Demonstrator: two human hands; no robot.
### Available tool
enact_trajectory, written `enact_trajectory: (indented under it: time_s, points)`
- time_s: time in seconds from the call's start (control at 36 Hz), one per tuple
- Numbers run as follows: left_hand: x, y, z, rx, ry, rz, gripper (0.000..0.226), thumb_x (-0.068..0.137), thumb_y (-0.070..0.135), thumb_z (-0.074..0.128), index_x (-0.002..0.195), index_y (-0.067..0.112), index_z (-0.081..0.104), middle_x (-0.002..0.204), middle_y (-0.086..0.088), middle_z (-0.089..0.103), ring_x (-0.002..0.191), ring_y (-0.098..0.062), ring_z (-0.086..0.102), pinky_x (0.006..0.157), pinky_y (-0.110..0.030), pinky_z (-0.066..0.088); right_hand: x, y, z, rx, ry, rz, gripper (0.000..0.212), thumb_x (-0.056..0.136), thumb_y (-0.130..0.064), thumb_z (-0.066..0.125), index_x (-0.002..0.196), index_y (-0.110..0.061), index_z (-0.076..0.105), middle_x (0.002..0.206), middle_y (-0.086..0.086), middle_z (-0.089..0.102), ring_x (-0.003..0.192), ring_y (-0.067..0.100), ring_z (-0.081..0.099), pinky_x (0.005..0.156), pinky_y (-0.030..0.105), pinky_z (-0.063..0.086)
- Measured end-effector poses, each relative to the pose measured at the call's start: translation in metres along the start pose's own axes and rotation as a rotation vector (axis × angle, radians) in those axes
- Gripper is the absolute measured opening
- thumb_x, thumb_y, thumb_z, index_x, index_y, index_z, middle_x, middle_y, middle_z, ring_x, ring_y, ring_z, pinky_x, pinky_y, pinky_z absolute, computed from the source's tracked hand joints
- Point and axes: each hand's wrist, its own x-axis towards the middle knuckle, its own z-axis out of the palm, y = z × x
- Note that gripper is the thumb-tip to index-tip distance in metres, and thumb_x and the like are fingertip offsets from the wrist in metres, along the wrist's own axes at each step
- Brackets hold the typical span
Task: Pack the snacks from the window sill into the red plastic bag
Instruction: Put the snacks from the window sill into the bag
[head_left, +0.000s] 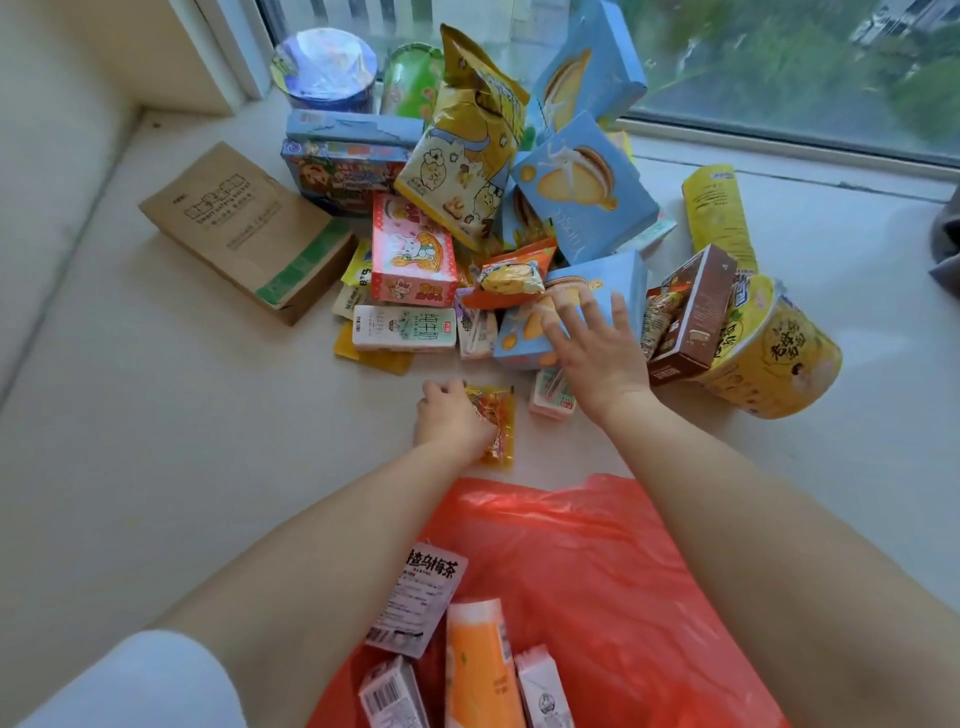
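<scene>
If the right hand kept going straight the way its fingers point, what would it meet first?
The right hand points away from the person into the pile, its spread fingers over a light blue biscuit box. It would most likely meet that box first; from this angle I cannot tell whether it already touches.

Snack pile on a window sill (156, 415), with a bag (623, 571) in front of it.

The pile lies against the window (779, 67). A paper bag (244, 228) sits to its left, a cup (774, 358) to its right. Cartons (543, 691) lie inside the near bag. Between bag and pile lies a small packet (498, 421), under the left hand (449, 421); the right hand (597, 348) rests on a box (582, 306).
</scene>
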Motion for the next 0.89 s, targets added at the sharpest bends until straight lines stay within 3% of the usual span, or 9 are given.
enact_trajectory:
  time_s: [0.11, 0.17, 0.22, 0.36, 0.5, 0.61, 0.69, 0.78, 0.89]
  points:
    - [0.005, -0.002, 0.014, 0.041, 0.041, 0.059, 0.082, 0.074, 0.035, 0.076, 0.139, 0.015, 0.031, 0.136, -0.012, 0.031, 0.126, -0.029, 0.038, 0.099, -0.037, 0.040, 0.006, 0.005, 0.006, 0.041, 0.038, 0.065, 0.059, 0.093, -0.021, 0.049, 0.146, -0.017, 0.024, 0.157, 0.011, 0.015, 0.137, 0.036, 0.028, 0.108, 0.047, 0.029]
    - [0.005, -0.004, 0.019, 0.012, 0.057, 0.059, 0.084, 0.074, 0.030, 0.077, 0.140, 0.015, 0.028, 0.136, -0.011, 0.031, 0.122, -0.031, 0.045, 0.097, -0.038, 0.042, 0.009, 0.005, 0.007, -0.034, 0.099, 0.080, 0.050, 0.078, -0.024, 0.062, 0.127, -0.021, 0.055, 0.140, 0.007, 0.050, 0.114, 0.031, 0.057, 0.087, 0.036, 0.047]
    - [0.004, -0.004, 0.021, -0.047, 0.054, 0.046, 0.083, 0.077, 0.024, 0.075, 0.142, 0.014, 0.025, 0.137, -0.012, 0.033, 0.118, -0.033, 0.049, 0.094, -0.040, 0.043, 0.010, 0.005, 0.009, -0.062, 0.126, 0.095, 0.037, 0.066, -0.025, 0.062, 0.102, -0.023, 0.072, 0.115, 0.002, 0.068, 0.089, 0.026, 0.067, 0.070, 0.028, 0.050]
    - [0.005, -0.006, 0.016, -0.003, 0.010, -0.013, 0.056, 0.082, 0.018, 0.066, 0.129, 0.013, 0.036, 0.118, -0.015, 0.060, 0.108, -0.036, 0.058, 0.083, -0.038, 0.046, 0.001, 0.011, 0.013, 0.001, 0.308, 0.122, 0.035, 0.065, -0.021, 0.066, 0.099, -0.018, 0.072, 0.103, 0.004, 0.070, 0.083, 0.028, 0.067, 0.065, 0.028, 0.050]
    - [0.004, -0.016, -0.008, 0.021, -0.022, -0.002, 0.031, 0.088, 0.031, 0.061, 0.112, 0.012, 0.062, 0.115, -0.014, 0.065, 0.108, -0.034, 0.059, 0.084, -0.035, 0.047, -0.019, 0.019, 0.006, 0.414, 0.449, 0.282, 0.048, 0.056, -0.014, 0.075, 0.104, -0.012, 0.066, 0.102, 0.012, 0.066, 0.080, 0.035, 0.062, 0.067, 0.036, 0.047]
    - [0.011, -0.027, -0.038, 0.035, 0.147, 0.134, 0.026, 0.091, 0.029, 0.058, 0.109, 0.010, 0.060, 0.115, -0.015, 0.061, 0.109, -0.034, 0.055, 0.084, -0.036, 0.044, -0.030, 0.020, -0.007, 0.651, 0.545, 0.400, 0.047, 0.059, -0.015, 0.072, 0.104, -0.010, 0.063, 0.102, 0.013, 0.063, 0.083, 0.036, 0.062, 0.069, 0.040, 0.046]
    - [0.022, -0.033, -0.059, 0.030, 0.266, 0.206, 0.025, 0.091, 0.028, 0.057, 0.104, 0.006, 0.060, 0.114, -0.015, 0.056, 0.108, -0.033, 0.052, 0.085, -0.039, 0.042, -0.035, 0.014, -0.026, 0.844, 0.614, 0.485, 0.042, 0.075, -0.036, 0.064, 0.103, -0.006, 0.060, 0.099, 0.012, 0.060, 0.083, 0.032, 0.060, 0.066, 0.035, 0.043]
    - [0.035, -0.039, -0.075, 0.089, 0.301, 0.247, 0.036, 0.091, 0.033, 0.057, 0.113, 0.006, 0.059, 0.123, -0.010, 0.048, 0.116, -0.027, 0.045, 0.093, -0.038, 0.041, -0.032, 0.006, -0.032, 1.176, 0.498, 0.659, 0.044, 0.082, -0.041, 0.066, 0.104, -0.004, 0.058, 0.100, 0.010, 0.056, 0.091, 0.026, 0.055, 0.071, 0.030, 0.036]
    - [0.050, -0.049, -0.089, 0.166, 0.286, 0.277, 0.039, 0.088, 0.036, 0.059, 0.120, 0.014, 0.060, 0.138, -0.003, 0.040, 0.127, -0.023, 0.038, 0.100, -0.037, 0.040, -0.025, -0.011, -0.010, 1.559, 0.191, 0.785, 0.040, 0.084, -0.040, 0.066, 0.105, -0.007, 0.062, 0.106, 0.011, 0.064, 0.097, 0.026, 0.060, 0.082, 0.034, 0.046]
